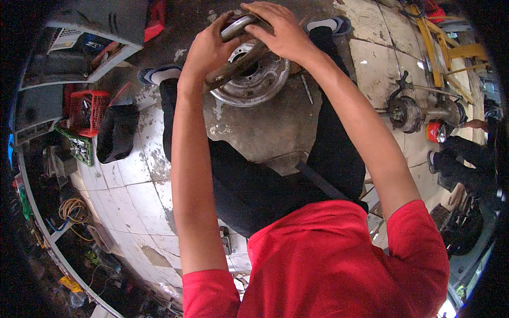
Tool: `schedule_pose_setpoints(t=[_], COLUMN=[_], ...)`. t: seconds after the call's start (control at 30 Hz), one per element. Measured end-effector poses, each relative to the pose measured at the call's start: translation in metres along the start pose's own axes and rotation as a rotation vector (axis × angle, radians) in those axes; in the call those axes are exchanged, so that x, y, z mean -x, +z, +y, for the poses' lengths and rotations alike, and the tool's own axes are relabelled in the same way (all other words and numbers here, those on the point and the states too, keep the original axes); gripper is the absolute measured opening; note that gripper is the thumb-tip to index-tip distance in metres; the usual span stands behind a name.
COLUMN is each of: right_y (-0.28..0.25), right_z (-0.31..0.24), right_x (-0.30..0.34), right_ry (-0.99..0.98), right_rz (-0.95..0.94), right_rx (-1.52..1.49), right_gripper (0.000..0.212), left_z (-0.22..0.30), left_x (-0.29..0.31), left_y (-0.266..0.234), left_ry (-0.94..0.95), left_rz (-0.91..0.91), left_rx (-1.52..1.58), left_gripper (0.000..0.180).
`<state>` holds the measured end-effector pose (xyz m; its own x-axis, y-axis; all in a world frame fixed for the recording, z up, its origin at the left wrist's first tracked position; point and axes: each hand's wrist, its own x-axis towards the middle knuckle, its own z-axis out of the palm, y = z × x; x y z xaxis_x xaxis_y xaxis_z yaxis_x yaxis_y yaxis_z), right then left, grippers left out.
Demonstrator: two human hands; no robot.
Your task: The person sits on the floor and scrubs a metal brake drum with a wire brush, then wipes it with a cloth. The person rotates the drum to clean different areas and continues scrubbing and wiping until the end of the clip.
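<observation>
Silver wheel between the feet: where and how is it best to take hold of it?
Probably by the outer rim of the silver wheel, from the side nearest the body. That curved edge shows uncovered there, while the left hand, the right hand and the curved metal part they hold partly cover the far side.

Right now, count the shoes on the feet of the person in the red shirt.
2: the left shoe is left of the silver wheel rim, the right shoe beyond the right hand, toward the upper right. Trouser legs may hide parts of both.
</observation>
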<state>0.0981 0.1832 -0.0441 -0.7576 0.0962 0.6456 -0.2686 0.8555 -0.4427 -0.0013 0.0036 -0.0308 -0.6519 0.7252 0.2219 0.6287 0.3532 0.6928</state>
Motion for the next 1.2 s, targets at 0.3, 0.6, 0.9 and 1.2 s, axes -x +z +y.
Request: schedule_pose_setpoints(t=[0.3,0.6,0.9,1.2], right_y=[0.006,0.008,0.001,0.001], right_z=[0.008,-0.007,-0.016,-0.02], right_x=[-0.008,-0.016,-0.012,-0.009], right_ry=[0.05,0.104,0.036,0.113], right_rz=[0.058,0.048,0.023,-0.042], right_rx=[-0.092,0.003,0.064,0.065], right_gripper=[0.031,0.028,0.033,0.049], left_z=[0.011,-0.003,-0.002,0.008], left_x=[-0.006,-0.004,-0.005,-0.002], left_y=[-0.004,0.003,0.0,-0.007], left_ry=[-0.15,-0.04,-0.035,-0.082], left_rz=[0.015,0.125,0.146,0.082], left_rx=[-0.1,-0.084,-0.129,0.017], left_gripper=[0.079,0.075,0.078,0.049])
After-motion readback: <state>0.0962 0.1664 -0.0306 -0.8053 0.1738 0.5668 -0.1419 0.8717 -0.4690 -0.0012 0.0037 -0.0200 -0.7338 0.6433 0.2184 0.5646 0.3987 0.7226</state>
